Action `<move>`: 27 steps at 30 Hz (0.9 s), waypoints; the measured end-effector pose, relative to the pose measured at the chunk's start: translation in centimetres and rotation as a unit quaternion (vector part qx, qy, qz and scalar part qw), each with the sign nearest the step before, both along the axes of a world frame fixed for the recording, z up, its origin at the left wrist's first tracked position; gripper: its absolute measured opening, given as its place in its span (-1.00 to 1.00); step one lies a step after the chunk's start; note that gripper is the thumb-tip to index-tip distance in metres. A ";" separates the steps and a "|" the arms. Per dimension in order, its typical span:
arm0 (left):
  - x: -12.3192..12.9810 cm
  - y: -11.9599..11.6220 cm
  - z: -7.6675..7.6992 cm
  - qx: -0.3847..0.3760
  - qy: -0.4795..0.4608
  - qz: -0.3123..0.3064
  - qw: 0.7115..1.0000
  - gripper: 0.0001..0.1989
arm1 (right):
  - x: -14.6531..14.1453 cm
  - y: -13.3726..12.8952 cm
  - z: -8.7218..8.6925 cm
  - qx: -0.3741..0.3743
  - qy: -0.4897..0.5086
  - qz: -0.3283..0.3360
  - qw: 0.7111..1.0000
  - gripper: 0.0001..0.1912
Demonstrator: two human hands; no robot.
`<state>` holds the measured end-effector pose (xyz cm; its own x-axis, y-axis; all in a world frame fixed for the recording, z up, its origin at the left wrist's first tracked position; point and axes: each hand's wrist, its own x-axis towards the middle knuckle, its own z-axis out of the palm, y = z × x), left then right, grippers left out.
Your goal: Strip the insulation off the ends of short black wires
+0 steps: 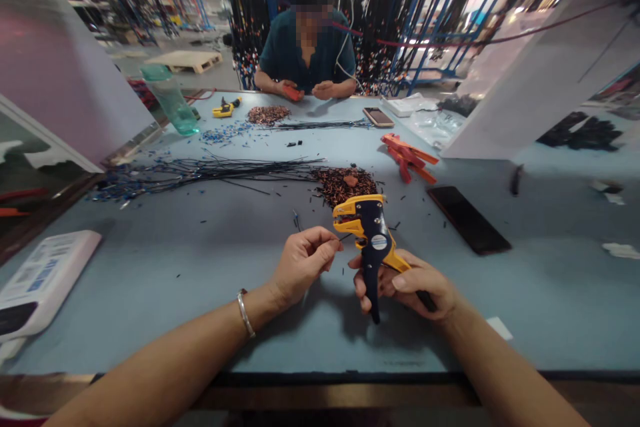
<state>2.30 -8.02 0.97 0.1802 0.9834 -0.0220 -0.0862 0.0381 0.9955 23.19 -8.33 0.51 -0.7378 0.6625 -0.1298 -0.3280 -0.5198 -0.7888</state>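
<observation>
Over at the far left, a white, flat, box-shaped object with a printed label [47, 280] is lying on the blue-grey tabletop [200, 320], well to the left of the mound of short black and copper-coloured pieces [340, 187] and nearer the front edge. A translucent green plastic bottle [173, 100] is standing beyond it, left of and behind the mound. A long bundle of thin black wires with blue ends [210, 172] is stretching leftward from the mound. In front of the mound, the left hand [306, 263] is closing its thumb and fingertips on a thin black wire [345, 237], which is pointing towards the yellow and dark-blue hand tool [375, 233]. That tool is standing head up just in front of the mound, and the right hand [420, 283] is gripping its handles, which are spreading apart. Across the table, a person in a dark teal top [307, 53] is sitting behind the mound, holding a red object [292, 93]. Right of the mound, a red and orange hand tool [409, 159] is lying, and a black rectangular phone [469, 220] is resting farther right, nearer the front.
</observation>
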 end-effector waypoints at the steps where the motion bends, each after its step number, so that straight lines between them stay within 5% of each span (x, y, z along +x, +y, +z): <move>1: 0.0 0.0 0.1 -0.002 0.003 0.001 1.000 -0.75 | 0.0 0.0 0.0 0.000 0.002 0.001 1.000 -0.52; 6: 0.1 0.1 0.1 0.002 0.018 0.011 1.000 -0.75 | 0.0 0.1 0.0 0.030 -0.029 -0.010 0.999 -0.53; 10: 0.0 0.1 0.0 0.017 0.026 0.006 1.000 -0.74 | -0.1 0.0 0.7 0.172 -0.148 -0.039 0.973 -0.61; 14: -0.1 0.2 -0.5 0.020 0.016 -0.006 1.000 -0.68 | -0.6 -0.6 1.6 0.374 -0.352 -0.108 0.851 -0.73; 17: -0.2 0.3 -1.1 0.035 0.001 -0.005 0.999 -0.60 | -1.1 -1.0 1.3 0.515 -0.427 -0.185 0.719 -0.51; 19: -0.3 0.5 -1.4 0.037 -0.006 0.005 0.999 -0.56 | -1.2 -1.1 0.8 0.571 -0.450 -0.200 0.657 -0.38; 22: -0.3 0.6 -1.6 0.029 -0.005 0.011 1.000 -0.55 | -1.3 -1.0 0.1 0.594 -0.466 -0.195 0.626 -0.32; 27: -0.2 0.8 -1.4 0.027 0.000 0.008 1.000 -0.59 | -1.3 -0.8 -0.1 0.590 -0.474 -0.198 0.623 -0.34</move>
<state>2.05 -7.26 -0.44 0.1642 0.9859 0.0311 -0.0863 -0.0171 0.9961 21.91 -9.14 0.40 -0.4485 0.8148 0.3673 0.6572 0.5792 -0.4823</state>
